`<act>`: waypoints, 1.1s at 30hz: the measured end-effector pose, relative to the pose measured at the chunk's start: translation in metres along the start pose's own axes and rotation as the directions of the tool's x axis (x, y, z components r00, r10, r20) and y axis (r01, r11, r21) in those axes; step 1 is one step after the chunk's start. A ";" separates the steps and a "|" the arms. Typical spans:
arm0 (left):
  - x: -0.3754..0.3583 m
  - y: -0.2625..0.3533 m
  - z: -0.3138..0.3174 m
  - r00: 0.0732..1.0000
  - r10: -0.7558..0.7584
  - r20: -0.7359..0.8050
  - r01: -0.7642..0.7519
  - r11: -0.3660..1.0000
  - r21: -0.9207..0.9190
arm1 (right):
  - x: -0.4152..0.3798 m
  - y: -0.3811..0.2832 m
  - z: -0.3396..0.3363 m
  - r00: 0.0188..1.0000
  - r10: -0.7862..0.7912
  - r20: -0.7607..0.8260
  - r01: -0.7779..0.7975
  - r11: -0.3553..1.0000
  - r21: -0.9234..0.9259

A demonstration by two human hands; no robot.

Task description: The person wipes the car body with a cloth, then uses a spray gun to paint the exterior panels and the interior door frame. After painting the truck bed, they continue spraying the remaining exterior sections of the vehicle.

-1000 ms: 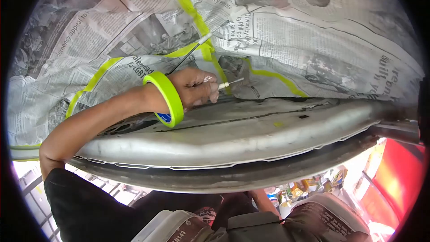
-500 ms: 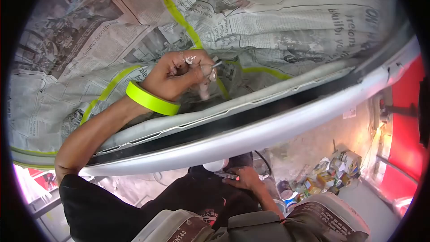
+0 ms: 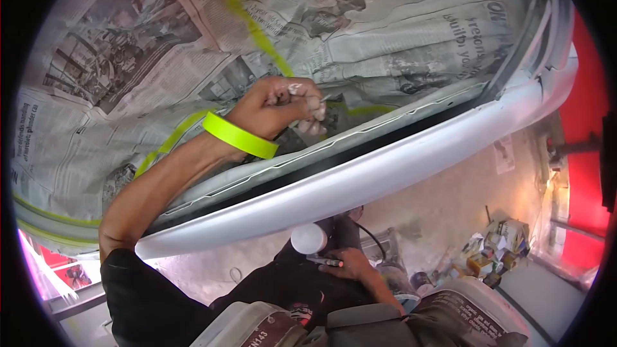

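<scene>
Head view: newspapered surface (image 3: 385, 45), floor (image 3: 424, 205); left fingers (image 3: 313, 109) pinching rod (image 3: 326, 97), right fingers (image 3: 335, 271) gripping tool (image 3: 326, 261).

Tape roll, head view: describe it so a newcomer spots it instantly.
Newspaper sheeting fills the upper view; a bare forearm reaches over it from the picture's left. The tape roll is the neon yellow-green ring around that wrist, just behind the left hand. Similar-coloured tape strips lie flat on the newspaper; only this one loops an arm.
</scene>
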State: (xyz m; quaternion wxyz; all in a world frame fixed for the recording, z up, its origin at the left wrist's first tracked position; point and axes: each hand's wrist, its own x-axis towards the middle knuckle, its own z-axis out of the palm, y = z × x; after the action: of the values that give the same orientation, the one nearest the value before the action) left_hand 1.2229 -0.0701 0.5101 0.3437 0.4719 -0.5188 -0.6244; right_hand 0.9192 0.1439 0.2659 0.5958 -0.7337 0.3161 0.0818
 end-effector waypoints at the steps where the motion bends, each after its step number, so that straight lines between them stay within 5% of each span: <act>1: -0.002 -0.001 0.001 1.000 -0.003 -0.013 0.003 1.000 -0.005 | -0.002 0.001 0.001 0.999 -0.012 0.030 0.011 1.000 0.013; 13: -0.008 0.002 0.021 0.978 -0.069 -0.196 0.022 0.973 -0.232 | -0.040 0.016 0.001 0.999 0.007 0.039 -0.011 0.993 0.117; 23: -0.036 -0.011 0.054 0.955 -0.162 -0.249 0.082 0.950 -0.302 | -0.052 0.027 0.006 0.999 -0.021 0.034 0.022 0.998 -0.053; 27: -0.046 -0.022 0.059 0.972 -0.168 -0.164 0.158 0.985 -0.072 | -0.071 0.046 0.020 0.996 -0.089 0.030 0.090 0.995 -0.035; 29: -0.061 -0.007 0.067 0.936 -0.247 -0.250 0.257 0.966 0.007 | -0.079 0.052 0.029 0.996 -0.079 0.038 0.080 0.996 -0.028; 33: -0.116 0.032 0.064 0.901 -0.350 -0.256 0.425 0.831 0.360 | -0.085 0.063 0.055 1.000 0.009 0.012 -0.009 0.997 -0.073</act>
State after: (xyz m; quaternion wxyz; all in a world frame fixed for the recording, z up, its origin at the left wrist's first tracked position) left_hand 1.1977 0.0496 0.5696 0.1488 0.6828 -0.4972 -0.5143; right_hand 0.8309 0.2198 0.2408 0.5704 -0.7529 0.3126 0.1004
